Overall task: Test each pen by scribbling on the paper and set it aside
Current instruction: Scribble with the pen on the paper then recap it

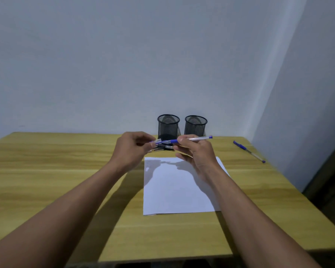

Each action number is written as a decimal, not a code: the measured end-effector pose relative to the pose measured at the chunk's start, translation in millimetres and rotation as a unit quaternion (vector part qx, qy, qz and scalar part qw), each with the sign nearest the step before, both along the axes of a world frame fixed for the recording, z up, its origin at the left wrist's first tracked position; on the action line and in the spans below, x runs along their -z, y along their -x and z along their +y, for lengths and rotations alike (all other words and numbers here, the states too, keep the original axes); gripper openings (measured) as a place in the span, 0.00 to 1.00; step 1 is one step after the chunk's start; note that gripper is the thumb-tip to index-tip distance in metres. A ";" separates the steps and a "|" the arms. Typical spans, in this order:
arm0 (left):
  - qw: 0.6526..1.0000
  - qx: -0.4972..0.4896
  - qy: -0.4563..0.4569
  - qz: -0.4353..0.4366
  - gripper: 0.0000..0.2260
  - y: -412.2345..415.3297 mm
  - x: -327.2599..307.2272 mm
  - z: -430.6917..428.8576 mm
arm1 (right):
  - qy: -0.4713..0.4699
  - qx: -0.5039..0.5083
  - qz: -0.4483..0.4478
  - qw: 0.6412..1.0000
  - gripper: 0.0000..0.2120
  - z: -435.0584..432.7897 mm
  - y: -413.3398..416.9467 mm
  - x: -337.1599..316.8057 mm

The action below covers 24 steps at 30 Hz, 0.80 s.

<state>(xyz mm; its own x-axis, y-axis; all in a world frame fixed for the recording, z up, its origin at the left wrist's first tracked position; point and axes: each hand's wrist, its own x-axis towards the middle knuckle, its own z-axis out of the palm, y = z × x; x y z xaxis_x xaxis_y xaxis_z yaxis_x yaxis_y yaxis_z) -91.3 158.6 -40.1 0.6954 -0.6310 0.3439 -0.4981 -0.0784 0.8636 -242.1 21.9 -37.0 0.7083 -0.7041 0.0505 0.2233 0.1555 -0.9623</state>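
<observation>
Hands meet above the paper's (178, 190) far edge: left hand (131, 149) pinches one end of the blue pen (168, 141), right hand (195, 151) pinches its clear barrel, pen level in the air. Second blue pen (249, 151) lies far right on the bench (46, 171). Left mesh cup (168, 125) and right mesh cup (195, 126) stand at the back.

Both hands (163, 149) hold a blue pen (184, 140) above the paper (179, 192).

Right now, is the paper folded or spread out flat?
Spread flat. The paper lies as one open sheet on the table, with no crease showing; the right hand hides part of its far edge.
</observation>
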 end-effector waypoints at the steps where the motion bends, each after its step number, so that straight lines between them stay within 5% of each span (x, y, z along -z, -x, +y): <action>1: 1.000 0.001 0.000 0.000 0.03 0.1 -1.7 -0.3 | -0.007 0.002 -0.010 1.000 0.03 -1.4 1.4 -2.2; 8: 0.998 0.048 0.003 0.025 0.03 10.9 -11.8 -1.9 | 0.005 -0.029 -0.004 1.000 0.03 -2.7 3.9 -4.3; 16: 0.965 0.099 0.094 0.222 0.06 26.7 -17.9 -5.2 | -0.020 -0.035 -0.034 0.999 0.02 -2.8 3.5 -4.8; 24: 0.959 0.094 0.097 0.250 0.05 28.8 -14.8 -9.1 | -0.015 -0.021 -0.045 0.999 0.02 0.4 1.6 2.9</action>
<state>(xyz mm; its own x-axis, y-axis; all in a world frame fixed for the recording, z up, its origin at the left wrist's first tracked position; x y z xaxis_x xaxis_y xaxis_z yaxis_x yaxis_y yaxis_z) -120.1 149.5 -25.4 0.6835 -0.7199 0.1209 -0.0079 0.1583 0.9874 -243.7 22.2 -39.9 0.7305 -0.6765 0.0938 0.3005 0.1950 -0.9336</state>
